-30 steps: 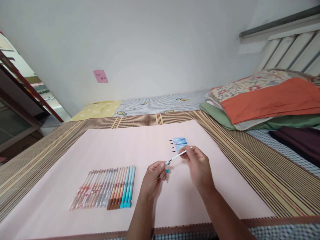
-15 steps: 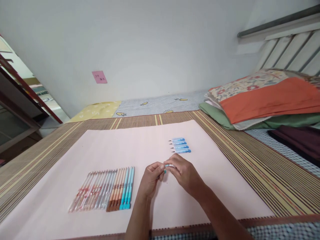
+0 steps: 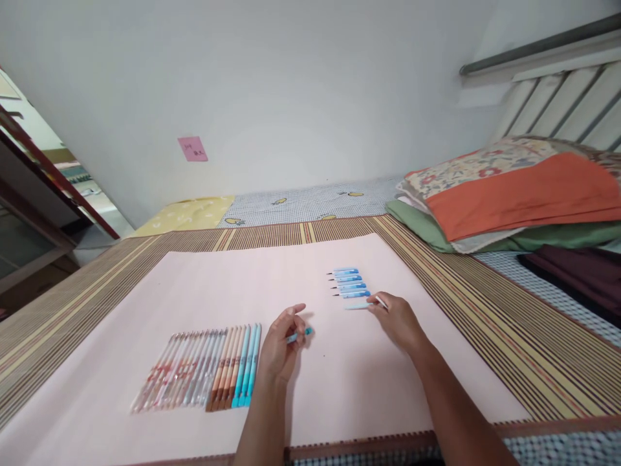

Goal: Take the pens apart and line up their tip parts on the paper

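Observation:
My left hand [image 3: 286, 342] is raised over the pink sheet, its index finger stretched out and the other fingers curled round a teal pen part [image 3: 301, 335]. Farther right, my right hand [image 3: 395, 321] pinches a slim white piece [image 3: 381, 301]. A thin pale-blue tube [image 3: 356, 307] extends left from the same fingertips, at the sheet's surface; whether it is held or just touched I cannot tell. Just beyond it lie several short blue-and-white pen parts [image 3: 350, 286] with dark thin tips, stacked in a column and pointing left.
Left of my left hand, a row of pens lies on the pink sheet [image 3: 218, 285]: clear ones with red patterns [image 3: 177, 372], orange-brown ones [image 3: 229, 372] and turquoise ones [image 3: 247, 366]. Striped matting [image 3: 436, 298] surrounds the sheet. Folded bedding [image 3: 514, 200] is piled at the right.
My hands have moved apart. The right went right and slightly away from me, bringing the pale-blue tube below the column of blue parts. The left kept the teal part and its fingers loosened.

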Motion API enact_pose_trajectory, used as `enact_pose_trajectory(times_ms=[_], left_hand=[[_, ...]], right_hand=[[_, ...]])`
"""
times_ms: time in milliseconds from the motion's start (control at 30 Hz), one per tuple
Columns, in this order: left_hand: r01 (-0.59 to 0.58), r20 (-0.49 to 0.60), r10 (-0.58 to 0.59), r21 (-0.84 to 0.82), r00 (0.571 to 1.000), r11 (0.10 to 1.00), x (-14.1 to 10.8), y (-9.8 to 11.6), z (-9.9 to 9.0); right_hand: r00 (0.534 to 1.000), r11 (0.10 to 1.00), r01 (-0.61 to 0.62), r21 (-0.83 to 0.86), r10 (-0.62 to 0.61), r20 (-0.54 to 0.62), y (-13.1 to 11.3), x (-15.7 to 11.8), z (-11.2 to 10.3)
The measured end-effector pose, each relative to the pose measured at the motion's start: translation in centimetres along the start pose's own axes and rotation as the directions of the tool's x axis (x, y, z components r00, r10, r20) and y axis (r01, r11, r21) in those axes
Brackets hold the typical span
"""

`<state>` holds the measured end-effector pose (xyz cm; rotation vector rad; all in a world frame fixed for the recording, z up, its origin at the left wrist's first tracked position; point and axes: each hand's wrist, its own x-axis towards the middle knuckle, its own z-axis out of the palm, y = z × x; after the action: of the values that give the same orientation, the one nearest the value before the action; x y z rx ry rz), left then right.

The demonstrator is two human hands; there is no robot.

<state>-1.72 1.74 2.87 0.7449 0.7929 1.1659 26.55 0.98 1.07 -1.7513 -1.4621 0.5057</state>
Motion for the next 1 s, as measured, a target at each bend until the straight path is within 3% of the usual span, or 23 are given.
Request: enact_pose_trajectory(times_ms=[100, 300, 567, 1000], left_hand=[[0.007, 0.007, -0.007, -0.019, 1.000, 1.000, 0.0, 0.0, 0.0], [0.010, -0.001, -0.010, -0.013, 1.000, 1.000, 0.1, -0.1, 0.2], [0.015, 0.019, -0.014, -0.013, 1.000, 1.000, 0.0, -0.3, 0.6], [0.019, 0.037, -0.019, -0.011, 0.999, 1.000, 0.0, -0.6, 0.6]], right_hand=[[1.000, 0.997, 0.001, -0.072, 0.001, 0.019, 0.9, 0.1, 0.3], [0.989, 0.969, 0.145, -0.198, -0.144, 0.020, 1.5, 0.6, 0.8], [0.991, 0.953, 0.104, -0.285, -0.124, -0.055, 2.0, 1.4, 2.2], [0.994, 0.939, 0.033, -0.343, -0.067, -0.086, 2.1, 1.6, 2.6]])
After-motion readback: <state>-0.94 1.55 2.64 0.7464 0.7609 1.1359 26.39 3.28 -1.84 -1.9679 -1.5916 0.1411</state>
